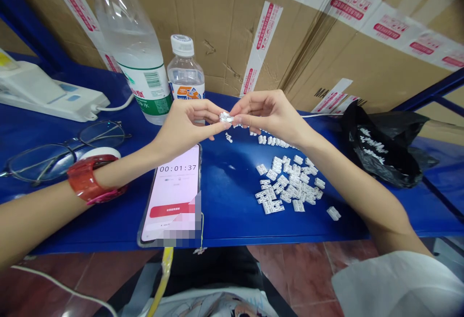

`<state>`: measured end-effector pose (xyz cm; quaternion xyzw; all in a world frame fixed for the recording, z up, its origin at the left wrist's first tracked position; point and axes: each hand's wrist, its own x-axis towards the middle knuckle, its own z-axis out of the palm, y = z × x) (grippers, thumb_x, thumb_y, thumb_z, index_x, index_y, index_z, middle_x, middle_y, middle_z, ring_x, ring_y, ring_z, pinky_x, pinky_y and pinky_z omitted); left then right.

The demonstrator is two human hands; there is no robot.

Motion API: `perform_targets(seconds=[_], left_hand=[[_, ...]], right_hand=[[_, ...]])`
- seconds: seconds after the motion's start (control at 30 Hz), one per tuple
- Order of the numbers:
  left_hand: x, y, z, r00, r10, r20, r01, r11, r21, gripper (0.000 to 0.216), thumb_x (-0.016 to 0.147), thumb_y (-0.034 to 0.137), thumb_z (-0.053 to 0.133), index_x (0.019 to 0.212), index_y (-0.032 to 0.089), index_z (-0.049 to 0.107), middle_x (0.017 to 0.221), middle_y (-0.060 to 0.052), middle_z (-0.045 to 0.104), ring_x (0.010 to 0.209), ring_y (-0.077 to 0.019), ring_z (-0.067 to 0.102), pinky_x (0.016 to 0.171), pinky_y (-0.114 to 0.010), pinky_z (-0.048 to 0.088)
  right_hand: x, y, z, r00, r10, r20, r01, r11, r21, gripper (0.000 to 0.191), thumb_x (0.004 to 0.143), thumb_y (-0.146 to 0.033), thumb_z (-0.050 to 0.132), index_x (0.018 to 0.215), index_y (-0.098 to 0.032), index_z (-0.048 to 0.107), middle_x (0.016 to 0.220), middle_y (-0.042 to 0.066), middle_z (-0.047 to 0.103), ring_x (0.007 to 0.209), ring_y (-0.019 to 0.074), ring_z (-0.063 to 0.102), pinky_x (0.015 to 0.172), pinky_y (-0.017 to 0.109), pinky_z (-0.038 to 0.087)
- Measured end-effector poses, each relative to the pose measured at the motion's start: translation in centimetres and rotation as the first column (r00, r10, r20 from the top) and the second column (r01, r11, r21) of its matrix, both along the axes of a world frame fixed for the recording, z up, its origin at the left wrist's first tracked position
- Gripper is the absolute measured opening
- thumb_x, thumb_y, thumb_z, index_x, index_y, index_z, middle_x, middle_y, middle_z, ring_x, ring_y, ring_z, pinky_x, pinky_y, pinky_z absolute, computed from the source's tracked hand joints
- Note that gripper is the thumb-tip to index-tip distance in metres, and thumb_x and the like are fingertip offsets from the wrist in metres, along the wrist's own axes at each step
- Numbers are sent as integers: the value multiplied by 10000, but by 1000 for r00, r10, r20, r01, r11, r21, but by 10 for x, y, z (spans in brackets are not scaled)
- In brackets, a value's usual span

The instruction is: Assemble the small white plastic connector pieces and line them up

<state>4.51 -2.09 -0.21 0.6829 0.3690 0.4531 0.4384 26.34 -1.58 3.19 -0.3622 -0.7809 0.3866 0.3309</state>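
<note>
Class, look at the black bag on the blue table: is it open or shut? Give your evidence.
Open: the mouth of the black bag gapes, and small white pieces show inside.

The left forearm [136, 166] and right forearm [344, 179], both bare, slant forward and inward; the left hand [184, 120] and right hand [273, 114] sit close together, each pinching, tips nearly meeting.

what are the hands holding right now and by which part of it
A small white piece: the left hand grips its left side, the right hand its right end, with fingertips. Finer detail is too small to tell.
</note>
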Motion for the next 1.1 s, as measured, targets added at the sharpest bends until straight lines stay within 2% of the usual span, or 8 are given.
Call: perform_targets(seconds=[0.07, 0.13, 0.33, 0.47, 0.63, 0.8, 0.93, 1.1], left_hand=[[0, 0, -1, 1000, -7, -9, 7, 1000, 1, 167, 750, 348, 872, 837, 230, 792, 832, -45, 820, 737, -204, 747, 635, -280, 596], [0, 0, -2, 1000, -14, -6, 14, 1000, 2, 157, 758, 340, 868, 834, 227, 791, 820, -48, 818, 731, -201, 746, 637, -280, 596], [-1, 1, -3, 1000, -13, -10, 13, 1000, -10, 143, 755, 338, 861, 823, 234, 790, 795, -41, 807, 728, -204, 749, 643, -281, 595], [1, 1, -3, 1000, -14, 3, 14, 1000, -21, 158, 735, 341, 877, 817, 236, 791, 790, -39, 809, 724, -207, 750, 643, -282, 595], [1, 0, -3, 1000, -11, -9, 11, 999, -47, 157, 715, 342, 878, 798, 239, 793, 767, -38, 804, 717, -214, 749, 643, -287, 598], [0, 1, -3, 1000, -20, 10, 20, 999, -35, 143, 737, 295, 875, 838, 221, 804, 755, -29, 804, 626, -174, 713, 663, -297, 605], [-1, 2, -3, 998, -36, 44, 39, 997, -62, 120, 757, 267, 870, 852, 219, 815, 767, -24, 819, 614, -161, 720, 690, -292, 614], [0, 1, -3, 995, -33, 91, 43, 994, -104, 137, 744, 232, 866, 867, 198, 818, 809, -40, 834, 656, -177, 754, 679, -298, 639]], right_hand=[[-3, -3, 0, 999, -29, -22, 28, 999, -39, 300, 863, -413, 821, 925, -137, 720, 753, 11, 709, 586, 79, 535, 499, 250, 420], [-6, -5, -1, 997, -60, -43, 59, 998, -30, 317, 837, -423, 846, 886, -138, 716, 728, 6, 703, 584, 77, 542, 506, 248, 432], [-11, -6, -6, 993, -84, -86, 85, 996, 10, 360, 814, -480, 857, 868, -162, 697, 797, 10, 741, 752, 121, 678, 718, 283, 564], [-11, -7, -9, 994, -70, -85, 75, 996, 52, 376, 825, -512, 846, 876, -173, 693, 822, 22, 749, 782, 143, 697, 739, 304, 571], [-8, -8, -6, 996, -74, 40, 66, 984, 164, 365, 871, -523, 808, 891, -169, 722, 850, 46, 747, 776, 156, 665, 723, 323, 546], [-7, -10, -2, 981, -149, 126, 106, 949, 296, 295, 929, -462, 758, 905, -169, 744, 860, 45, 749, 755, 147, 629, 703, 324, 498], [-9, -9, -4, 987, -141, 77, 117, 961, 251, 288, 922, -456, 764, 905, -170, 732, 810, 28, 725, 740, 137, 608, 659, 304, 471], [-8, -6, -8, 993, -107, 42, 98, 979, 180, 318, 921, -480, 758, 941, -166, 709, 824, 16, 703, 753, 127, 607, 677, 286, 483]])
